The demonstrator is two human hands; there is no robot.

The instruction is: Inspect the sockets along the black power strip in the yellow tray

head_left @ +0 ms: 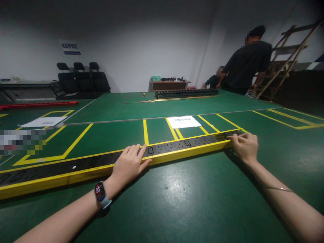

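A long yellow power strip [177, 153] with a channel of black sockets runs across the green table, from the left edge to my right hand. My left hand [129, 161] lies over its middle, fingers across the top to the far rim and thumb along the front wall. At the right end, my right hand [244, 145] is closed, thumb and fingers pinched at a black socket module [229, 134] in the channel. A dark gap shows between this module and the row of sockets to its left. My fingers partly hide the strip's end.
Yellow tape outlines and a white paper sign [184, 122] mark the table beyond the strip. Farther back lie a long black rail [187, 93] and a screwdriver [144, 95]. A red strip [40, 105] is at far left. Two people are by a wooden ladder [291, 50] at right.
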